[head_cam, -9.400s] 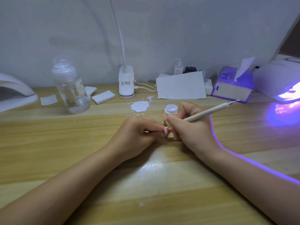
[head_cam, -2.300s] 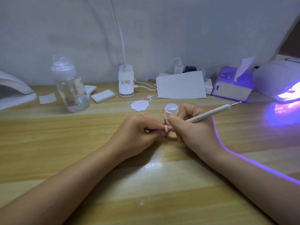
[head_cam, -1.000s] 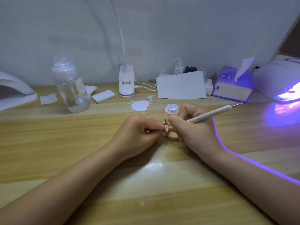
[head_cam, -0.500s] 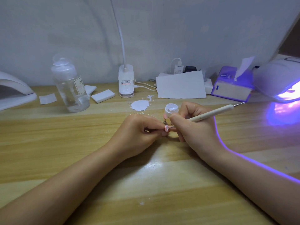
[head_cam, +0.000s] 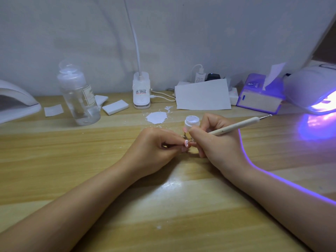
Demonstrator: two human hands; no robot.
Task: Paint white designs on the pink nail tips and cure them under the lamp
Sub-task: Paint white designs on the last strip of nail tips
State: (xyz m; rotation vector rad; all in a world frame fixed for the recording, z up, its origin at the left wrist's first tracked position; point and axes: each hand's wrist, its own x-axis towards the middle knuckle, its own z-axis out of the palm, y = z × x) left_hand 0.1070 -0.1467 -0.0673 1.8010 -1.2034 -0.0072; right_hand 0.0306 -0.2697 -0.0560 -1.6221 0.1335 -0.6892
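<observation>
Two hands work on one small pink nail tip at the middle of the wooden table.

The left hand (head_cam: 152, 150) has its fingers curled, and the fingertips (head_cam: 179, 142) pinch the small pink nail tip with white marks (head_cam: 186, 143). The right hand (head_cam: 216, 142) grips a thin cream dotting pen with a metal end (head_cam: 234, 126) like a pencil, and its working point meets the nail tip. Both forearms lie flat on the light wooden table (head_cam: 91, 160), with the hands almost touching. Just behind the hands stands a small open white jar (head_cam: 192, 121), and near it is a flat patch of white paint (head_cam: 156, 117). At the far right, a smooth white curing lamp (head_cam: 312, 88) gives violet light. A clear plastic bottle (head_cam: 80, 99) stands at the left.
</observation>
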